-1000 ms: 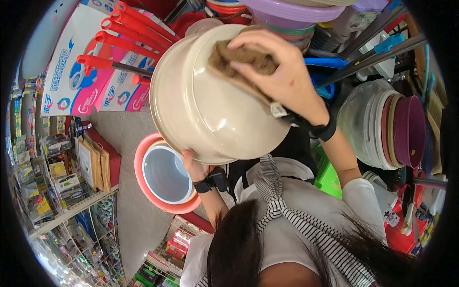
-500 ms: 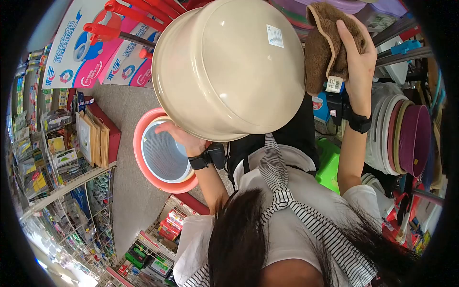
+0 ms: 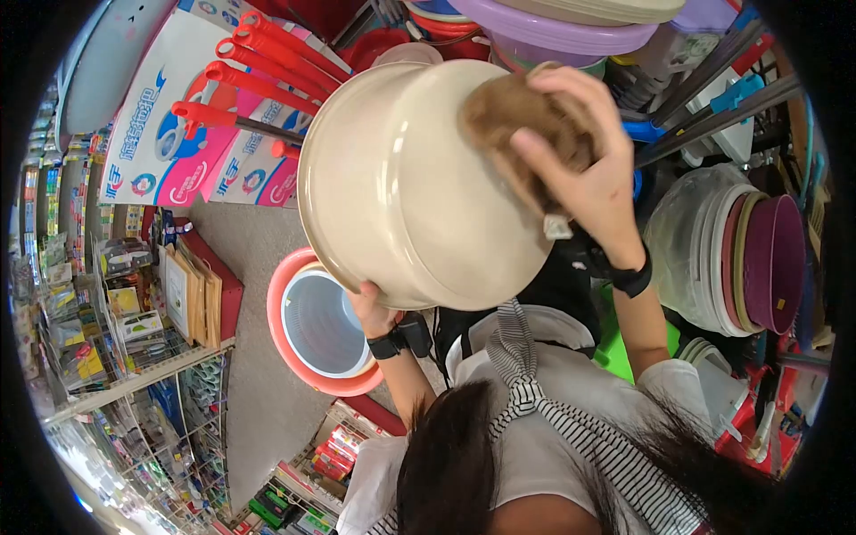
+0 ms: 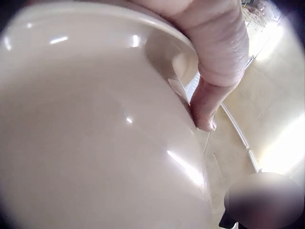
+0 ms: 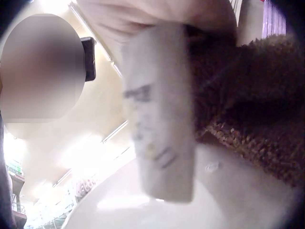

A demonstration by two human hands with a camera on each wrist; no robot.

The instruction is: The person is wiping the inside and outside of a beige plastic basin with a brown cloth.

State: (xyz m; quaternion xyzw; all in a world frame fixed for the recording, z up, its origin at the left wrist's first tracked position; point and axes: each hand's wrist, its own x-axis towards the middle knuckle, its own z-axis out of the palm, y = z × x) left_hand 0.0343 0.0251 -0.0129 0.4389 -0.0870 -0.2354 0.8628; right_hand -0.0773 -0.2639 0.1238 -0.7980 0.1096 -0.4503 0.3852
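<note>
One hand [image 3: 374,312] grips the basin's [image 3: 419,187] rim [image 3: 308,214], seemingly clear of tubs [image 3: 275,316].

Hand [image 5: 164,15], brown cloth [image 5: 243,90], blurred tag [image 5: 163,119], perhaps a basin [image 5: 233,183]

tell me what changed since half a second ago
The right hand has moved the brown cloth left from beside the beige basin, back onto its underside. Nothing was newly grasped or dropped; the left hand still holds the basin.
</note>
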